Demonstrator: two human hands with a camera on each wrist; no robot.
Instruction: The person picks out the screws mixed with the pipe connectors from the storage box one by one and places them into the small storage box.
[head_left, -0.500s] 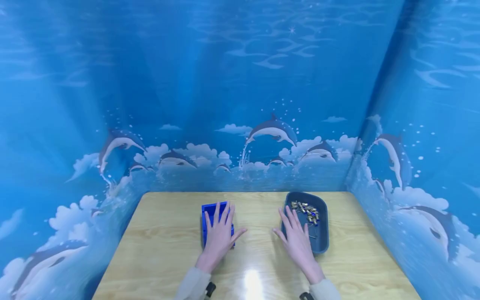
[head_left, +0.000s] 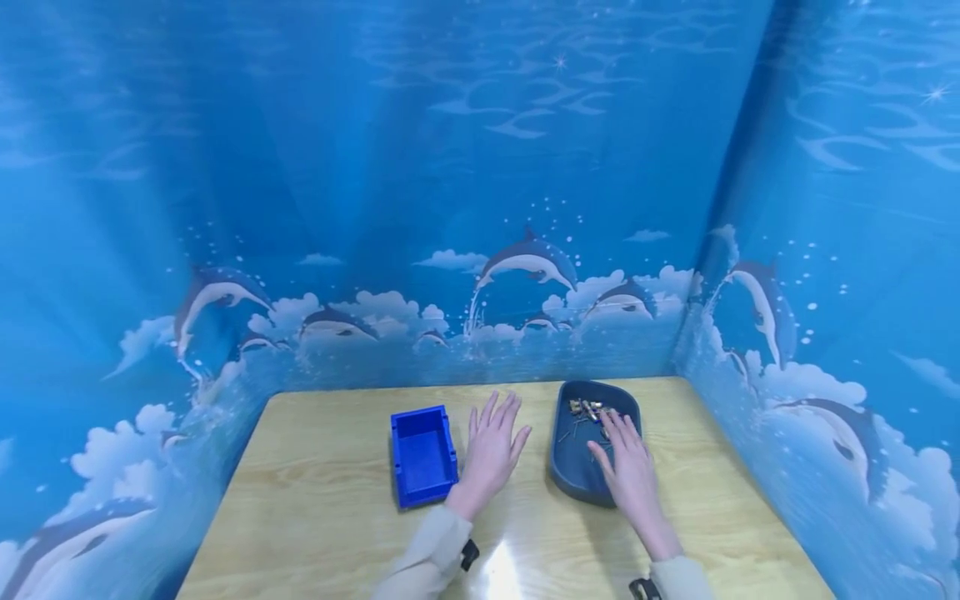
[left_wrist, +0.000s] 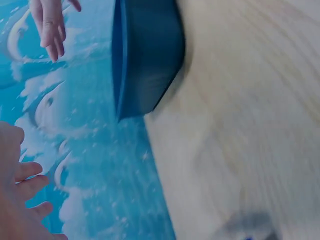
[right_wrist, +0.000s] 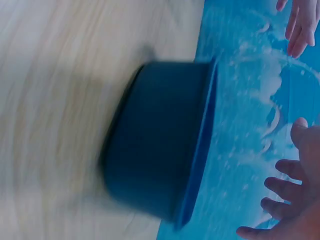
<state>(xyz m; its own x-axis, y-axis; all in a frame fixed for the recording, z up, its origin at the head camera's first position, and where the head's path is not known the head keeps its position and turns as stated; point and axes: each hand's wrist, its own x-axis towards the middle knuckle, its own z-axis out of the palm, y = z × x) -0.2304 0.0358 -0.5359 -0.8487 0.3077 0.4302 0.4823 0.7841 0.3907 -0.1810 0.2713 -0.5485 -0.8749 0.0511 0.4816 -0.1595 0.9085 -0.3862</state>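
Note:
In the head view my left hand (head_left: 489, 450) hovers over the table just right of a blue box (head_left: 423, 457), its fingers extended and holding nothing. The box is rectangular with an open top, and its bare floor shows. My right hand (head_left: 628, 467) is above the right side of a dark grey-blue tray (head_left: 573, 481), fingers spread, with nothing held. Inside the tray lie several small brass-coloured metal fittings (head_left: 585, 407) and thin screw-like pieces (head_left: 573, 429); the hand hides some of them. The right wrist view shows the tray's side wall (right_wrist: 155, 135) beneath the hand.
A light wood table (head_left: 315, 483) carries both containers, with the box on the left and the tray on the right. Behind and beside it hangs a blue curtain (head_left: 375, 167) printed with dolphins. The table's far edge runs close to the curtain.
My left hand has moved right, from over the blue box to beside it, uncovering the box. My right hand has shifted right, further over the tray. The head view has turned slightly.

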